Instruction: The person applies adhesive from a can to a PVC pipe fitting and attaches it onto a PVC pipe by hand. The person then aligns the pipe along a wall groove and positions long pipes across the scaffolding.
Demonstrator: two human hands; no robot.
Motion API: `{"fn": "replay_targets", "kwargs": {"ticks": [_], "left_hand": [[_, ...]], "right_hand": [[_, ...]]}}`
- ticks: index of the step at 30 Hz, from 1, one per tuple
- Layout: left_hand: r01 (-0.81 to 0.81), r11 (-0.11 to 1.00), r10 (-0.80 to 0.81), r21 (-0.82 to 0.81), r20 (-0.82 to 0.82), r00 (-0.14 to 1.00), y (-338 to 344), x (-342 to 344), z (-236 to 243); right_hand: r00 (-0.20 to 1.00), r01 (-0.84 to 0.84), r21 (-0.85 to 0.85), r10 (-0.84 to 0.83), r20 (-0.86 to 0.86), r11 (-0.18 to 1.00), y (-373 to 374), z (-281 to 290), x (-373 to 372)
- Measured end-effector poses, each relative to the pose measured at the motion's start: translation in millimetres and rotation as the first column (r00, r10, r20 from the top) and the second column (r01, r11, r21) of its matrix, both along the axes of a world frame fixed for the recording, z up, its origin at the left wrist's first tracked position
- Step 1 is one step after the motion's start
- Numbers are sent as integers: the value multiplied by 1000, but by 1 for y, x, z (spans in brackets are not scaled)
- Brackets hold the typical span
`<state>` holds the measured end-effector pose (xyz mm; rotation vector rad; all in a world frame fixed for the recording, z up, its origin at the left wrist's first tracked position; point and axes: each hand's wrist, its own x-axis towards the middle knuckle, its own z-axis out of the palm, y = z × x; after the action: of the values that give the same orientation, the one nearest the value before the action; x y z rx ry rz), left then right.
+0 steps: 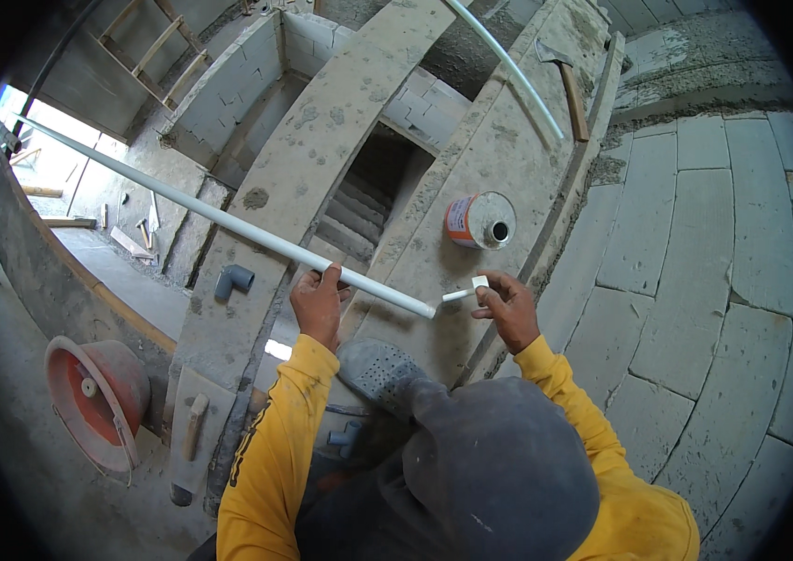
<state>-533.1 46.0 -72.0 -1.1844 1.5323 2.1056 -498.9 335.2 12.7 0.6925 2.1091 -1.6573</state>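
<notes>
My left hand [320, 310] grips a long white pipe [181, 201] near its lower end, which points toward my right hand; the pipe runs off to the upper left. In my right hand [510, 316] is a small white applicator [460, 294], its short rod aimed at the pipe's end. An open metal can [473, 217] with an orange label stands on the concrete ledge [424, 262] just beyond that hand. A grey elbow fitting [234, 279] lies left of my left hand, and a grey fitting [344, 436] sits low beside my perforated shoe [368, 369].
An orange bucket [97, 397] and a trowel [195, 430] are at lower left. A hatchet [574, 98] and another pipe [522, 79] lie farther along the ledge, which has a rectangular opening. A wooden ladder [158, 51] is at upper left; pale blocks [677, 252] fill the right side.
</notes>
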Motion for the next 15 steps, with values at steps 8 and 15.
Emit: {"fn": "replay_targets", "kwargs": {"ticks": [8,15], "left_hand": [[-34,996,38,83,-40,998,-3,4,-8],[-59,987,71,146,-80,994,-7,7,-16]], "right_hand": [[993,-113,-75,114,11,991,-1,1,-4],[998,-59,-48,60,23,997,6,4,-8]]}}
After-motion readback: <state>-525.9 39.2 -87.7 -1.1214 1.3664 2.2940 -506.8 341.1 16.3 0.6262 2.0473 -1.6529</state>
